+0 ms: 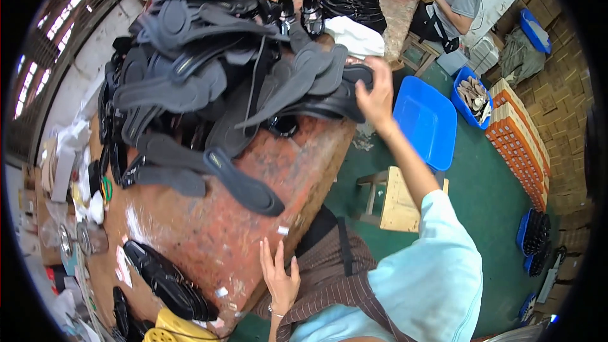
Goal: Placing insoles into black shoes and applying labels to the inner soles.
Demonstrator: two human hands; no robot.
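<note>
A large heap of dark grey insoles (174,92) lies on the worn reddish table (304,158). My right hand (380,92) is at the heap's right end, its thumb and fingers apart beside the rounded ends of some black insoles (351,98). Whether it touches them I cannot tell. Nearer to me, a single insole (244,183) lies slanted at the heap's front. My left hand (280,275) is over the table's near edge, fingers spread, holding nothing. Left of it rests a glossy black shoe (170,278). More black shoes (311,16) stand behind the heap.
A white cloth (356,37) lies at the table's right edge. On the green floor are a blue basin (425,123), a wooden stool (400,199) and stacked orange-and-white boxes (519,142). Another person (457,0) sits working at the far right. A yellow object (174,328) is at the bottom.
</note>
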